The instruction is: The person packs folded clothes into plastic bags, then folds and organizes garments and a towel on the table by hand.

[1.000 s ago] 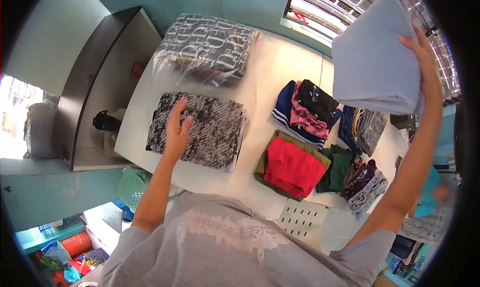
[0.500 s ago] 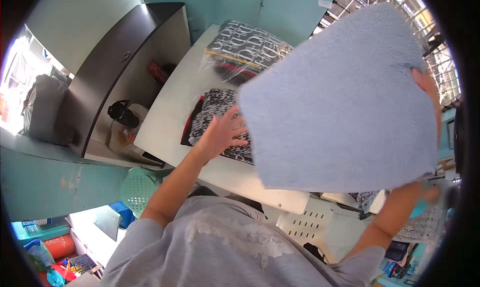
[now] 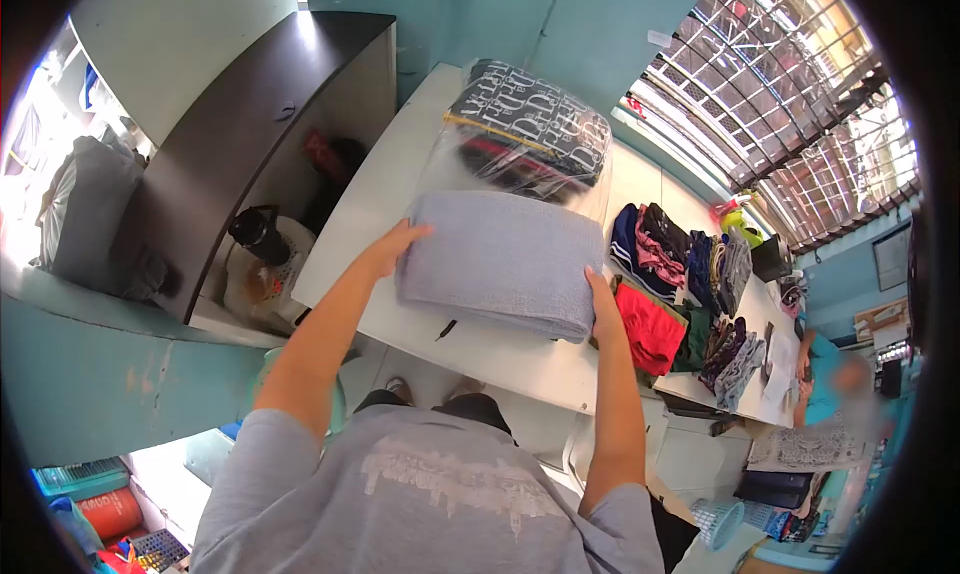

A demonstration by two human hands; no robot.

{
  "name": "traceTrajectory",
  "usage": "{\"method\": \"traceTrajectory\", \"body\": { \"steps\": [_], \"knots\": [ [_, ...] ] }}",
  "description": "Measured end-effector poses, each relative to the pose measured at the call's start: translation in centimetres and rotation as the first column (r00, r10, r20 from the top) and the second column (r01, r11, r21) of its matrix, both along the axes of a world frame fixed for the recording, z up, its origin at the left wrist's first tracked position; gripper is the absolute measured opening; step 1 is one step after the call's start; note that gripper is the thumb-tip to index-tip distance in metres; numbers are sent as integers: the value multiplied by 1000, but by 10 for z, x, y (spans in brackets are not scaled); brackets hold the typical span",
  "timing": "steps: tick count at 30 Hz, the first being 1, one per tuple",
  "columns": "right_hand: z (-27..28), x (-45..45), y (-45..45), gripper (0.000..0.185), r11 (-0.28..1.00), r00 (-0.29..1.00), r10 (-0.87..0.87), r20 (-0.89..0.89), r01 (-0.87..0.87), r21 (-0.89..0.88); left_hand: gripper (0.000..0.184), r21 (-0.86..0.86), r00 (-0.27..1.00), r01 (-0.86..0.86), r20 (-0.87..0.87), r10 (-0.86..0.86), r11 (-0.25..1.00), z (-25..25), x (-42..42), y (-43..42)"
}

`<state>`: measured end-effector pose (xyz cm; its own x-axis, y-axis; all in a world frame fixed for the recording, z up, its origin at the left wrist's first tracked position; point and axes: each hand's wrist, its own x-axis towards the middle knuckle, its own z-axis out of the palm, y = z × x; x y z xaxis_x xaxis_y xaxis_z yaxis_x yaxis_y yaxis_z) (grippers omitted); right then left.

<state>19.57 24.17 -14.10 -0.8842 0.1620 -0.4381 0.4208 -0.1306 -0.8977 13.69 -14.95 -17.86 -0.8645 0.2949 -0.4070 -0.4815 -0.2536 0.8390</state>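
Observation:
A folded, fuzzy grey-blue towel (image 3: 505,259) lies flat on the white table (image 3: 470,358) in front of me. My left hand (image 3: 396,246) grips its left edge near the far corner, thumb over the top. At the right edge, my right hand (image 3: 603,306) is closed on the towel's side. The patterned black-and-white cloth that lay there is hidden now, apparently beneath the towel. Just behind the towel sits a clear plastic-wrapped bundle (image 3: 535,109) of dark, letter-printed fabric. A small dark item (image 3: 446,329) rests on the table by the near edge.
Several folded clothes (image 3: 660,249), including a red piece (image 3: 648,326), lie in piles to the right. A dark-topped cabinet (image 3: 230,124) with a black bottle (image 3: 258,236) on its shelf is at left. A co-worker in a teal top (image 3: 822,379) is at far right beyond the table.
The towel was held up at the right by my right hand, with my left hand spread over the patterned cloth. It has come down onto the table, smaller in outline, with both hands at its sides.

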Motion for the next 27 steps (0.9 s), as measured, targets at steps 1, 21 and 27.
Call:
{"method": "traceTrajectory", "body": {
  "steps": [1,21,27],
  "knots": [
    [19,5,-16,52,998,999,-29,-21,30,47,73,-127,997,-63,30,67,990,13,10,9],
    [9,-1,33,67,588,902,278,-331,113,801,64,-394,971,-189,59,230,900,46,19,49],
    [97,-33,-44,65,354,695,554,-457,300,886,32,-474,938,-308,-293,182,825,9,-7,15]
  ]
}}
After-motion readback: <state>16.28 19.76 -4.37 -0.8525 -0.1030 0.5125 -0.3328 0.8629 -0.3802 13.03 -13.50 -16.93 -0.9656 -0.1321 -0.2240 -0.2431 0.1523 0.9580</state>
